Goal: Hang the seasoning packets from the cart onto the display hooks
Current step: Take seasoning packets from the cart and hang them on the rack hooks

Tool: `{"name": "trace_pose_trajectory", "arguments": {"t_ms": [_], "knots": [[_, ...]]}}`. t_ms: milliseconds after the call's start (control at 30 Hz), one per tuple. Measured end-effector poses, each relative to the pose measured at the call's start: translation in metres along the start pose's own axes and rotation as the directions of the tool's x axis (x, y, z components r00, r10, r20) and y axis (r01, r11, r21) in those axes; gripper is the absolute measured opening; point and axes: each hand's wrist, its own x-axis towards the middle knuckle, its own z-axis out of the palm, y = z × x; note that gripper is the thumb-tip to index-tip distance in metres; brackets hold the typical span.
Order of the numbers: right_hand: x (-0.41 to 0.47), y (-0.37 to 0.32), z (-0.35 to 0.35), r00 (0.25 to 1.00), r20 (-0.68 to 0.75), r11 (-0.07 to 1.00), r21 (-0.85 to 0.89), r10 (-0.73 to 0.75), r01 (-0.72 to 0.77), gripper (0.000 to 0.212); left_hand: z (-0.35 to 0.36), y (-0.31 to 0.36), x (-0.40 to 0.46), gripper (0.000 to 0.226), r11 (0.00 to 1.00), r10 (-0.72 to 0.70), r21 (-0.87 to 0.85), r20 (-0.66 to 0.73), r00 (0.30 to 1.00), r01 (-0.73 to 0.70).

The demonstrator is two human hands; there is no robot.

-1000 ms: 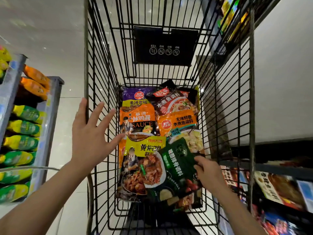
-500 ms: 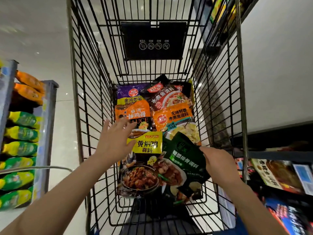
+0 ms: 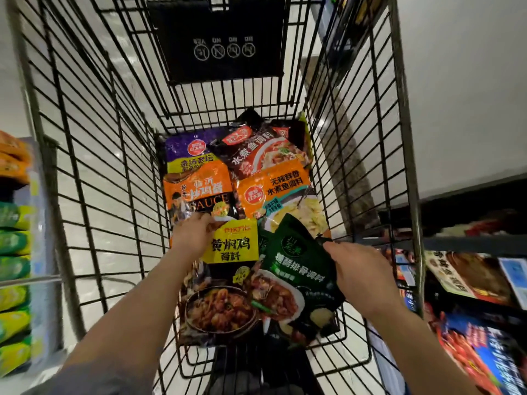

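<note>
Hands are reaching down into a black wire shopping cart [image 3: 94, 155], both at its near end. The left hand [image 3: 194, 235] is lying on the top left corner of a yellow-labelled seasoning packet printed with a stew pot [image 3: 225, 283], its fingers curling over that edge and pinching it. The right hand [image 3: 359, 275] is gripping the upper right edge of a dark green glossy seasoning packet [image 3: 296, 269], thumb on the printed face, the other fingers hidden behind; this packet is tilting, its upper end lifting off the pile and its lower end overlapping the yellow-labelled one. Further along the cart floor, toward the far end, four more packets are lying flat: an orange sauce packet [image 3: 199, 192] on the left side, a purple-topped packet [image 3: 188, 155] partly under it in the far left corner, an orange fish-seasoning packet [image 3: 279, 192] on the right side, and a dark red fish-seasoning packet [image 3: 262, 149] in the far right corner. A black plastic sign panel [image 3: 216, 38] is hanging on the cart's far wall. Green and yellow bags on a shelf [image 3: 14, 252] are showing beyond the left wall, more packets on a shelf [image 3: 467, 277] beyond the right wall.
</note>
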Motion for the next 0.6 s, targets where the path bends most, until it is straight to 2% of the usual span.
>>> {"name": "trace_pose_trajectory", "arguments": {"t_ms": [133,200,267,400,500,600], "knots": [[-0.003,-0.001,-0.002,0.998,0.015,0.975,0.215,0.059,-0.061,0.035,-0.014,0.004,-0.013,0.017,0.995,-0.024,-0.099,-0.110,0.994,0.013],[-0.005,-0.003,-0.006,0.984,0.071,0.896,0.408,0.162,-0.177,0.028,-0.024,0.008,-0.021,0.014,0.991,-0.035,-0.133,-0.165,0.986,0.013],[-0.009,-0.007,-0.014,0.969,0.091,0.828,0.506,0.228,-0.242,0.023,-0.032,0.014,-0.029,0.013,0.989,0.016,-0.139,-0.231,0.973,-0.049],[-0.024,-0.021,-0.039,0.977,0.085,0.851,0.481,0.194,-0.210,0.020,-0.047,0.023,-0.062,0.005,0.960,0.197,-0.123,-0.345,0.918,-0.253],[-0.037,-0.030,-0.056,0.987,0.062,0.884,0.439,0.148,-0.160,0.021,-0.059,0.027,-0.094,0.010,0.946,0.270,-0.059,-0.402,0.875,-0.318],[-0.053,-0.037,-0.069,0.990,-0.006,0.894,0.431,0.139,-0.122,0.020,-0.073,0.027,-0.125,0.016,0.910,0.307,-0.102,-0.487,0.818,-0.403]]}}
